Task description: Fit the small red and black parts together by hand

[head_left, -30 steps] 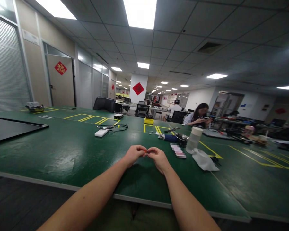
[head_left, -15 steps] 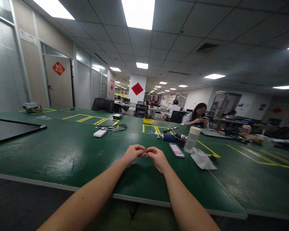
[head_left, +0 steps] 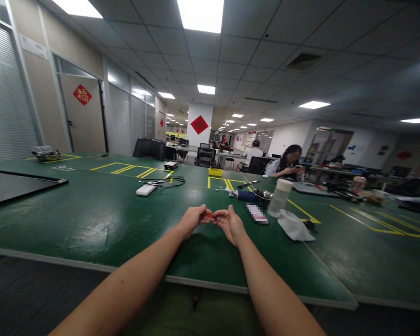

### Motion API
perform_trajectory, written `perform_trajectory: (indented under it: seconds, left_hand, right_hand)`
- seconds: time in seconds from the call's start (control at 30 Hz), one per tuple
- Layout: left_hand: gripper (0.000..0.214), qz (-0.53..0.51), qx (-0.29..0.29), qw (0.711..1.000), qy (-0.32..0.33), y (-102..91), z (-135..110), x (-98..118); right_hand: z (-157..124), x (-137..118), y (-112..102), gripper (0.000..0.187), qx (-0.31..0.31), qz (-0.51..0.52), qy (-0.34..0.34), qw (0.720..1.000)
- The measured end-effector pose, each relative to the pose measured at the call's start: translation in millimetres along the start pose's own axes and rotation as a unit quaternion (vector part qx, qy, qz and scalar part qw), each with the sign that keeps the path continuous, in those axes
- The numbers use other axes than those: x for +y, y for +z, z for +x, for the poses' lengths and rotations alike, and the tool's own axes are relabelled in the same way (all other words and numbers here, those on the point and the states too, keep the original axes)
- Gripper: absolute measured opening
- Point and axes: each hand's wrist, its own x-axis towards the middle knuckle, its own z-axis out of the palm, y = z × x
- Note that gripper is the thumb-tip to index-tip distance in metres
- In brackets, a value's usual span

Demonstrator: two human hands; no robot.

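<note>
My left hand point(head_left: 195, 219) and my right hand point(head_left: 230, 224) meet fingertip to fingertip above the green table point(head_left: 119, 224). A tiny red-orange piece point(head_left: 209, 215) rests at the fingertips of my left hand, whose thumb is raised. It is too small for me to name its kind. My right hand is cupped, its thumb lifted well away from the fingers. Something small and dark point(head_left: 213, 216) shows between the two hands, touching the right fingertips. How the two small pieces relate is partly hidden by the fingers.
Right of my hands lie a pixelated phone-like item point(head_left: 256, 213), a translucent bottle point(head_left: 280, 199) and a white pouch point(head_left: 294, 226). Beyond are a metal bowl point(head_left: 264, 198), a yellow box point(head_left: 215, 171) and a white power bank point(head_left: 146, 190) with cables. A person point(head_left: 290, 163) sits behind.
Both thumbs have lifted from their pinch, and the right hand has opened into a cupped shape. The hands stay close together in nearly the same place. The view has shifted slightly.
</note>
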Motion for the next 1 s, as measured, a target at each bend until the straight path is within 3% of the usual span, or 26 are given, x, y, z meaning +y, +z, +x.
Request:
perform_trajectory:
  seconds: [0.23, 1.0]
  left_hand:
    - [0.052, -0.026, 0.009, 0.999, -0.032, 3.3, -2.7, 6.6]
    - [0.059, -0.048, 0.014, 0.998, -0.039, 3.8, -4.2, 8.7]
  right_hand:
    - [-0.9, -2.5, 1.2, 0.068, 0.001, 0.023, 0.006, 1.0]
    - [-3.9, -8.5, 7.1, 0.07, 0.011, 0.004, 0.017, 1.0]
